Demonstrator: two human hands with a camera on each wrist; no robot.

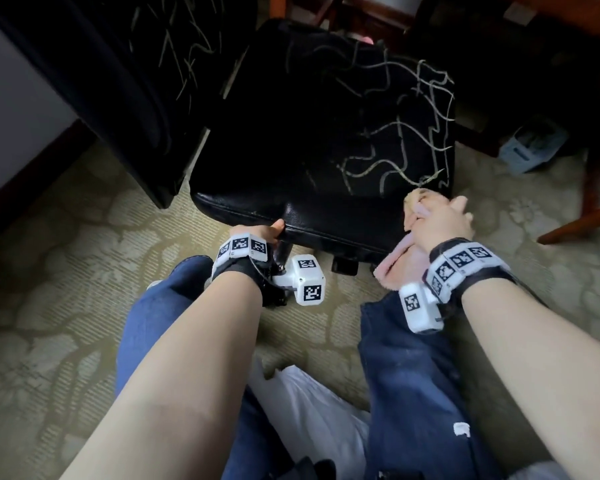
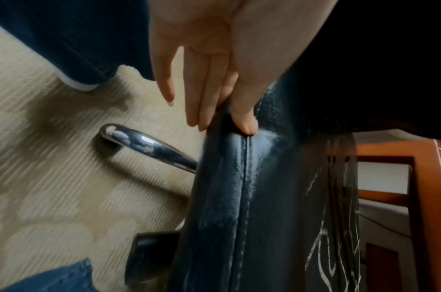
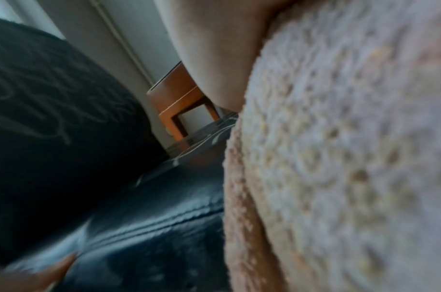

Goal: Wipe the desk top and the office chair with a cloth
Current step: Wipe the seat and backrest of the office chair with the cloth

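Observation:
A black leather office chair seat [image 1: 309,150] with cracked pale lines stands in front of me, its backrest [image 1: 125,81] at the left. My left hand [image 1: 273,231] pinches the seat's front edge [image 2: 227,197]. In the left wrist view that left hand [image 2: 222,122] has its thumb on top and straight fingers [image 2: 194,102] underneath. My right hand [image 1: 444,220] holds a pink cloth [image 1: 399,261] bunched against the seat's front right corner, one end hanging down. The cloth [image 3: 339,158] fills the right wrist view beside the shiny seat [image 3: 152,217].
Patterned beige carpet [image 1: 66,271] lies all around. A chrome chair leg [image 2: 149,146] and a black caster [image 2: 152,254] sit under the seat. Wooden furniture legs [image 1: 575,223] and a blue box [image 1: 530,143] are at the right. My knees in blue jeans [image 1: 413,375] are close to the chair.

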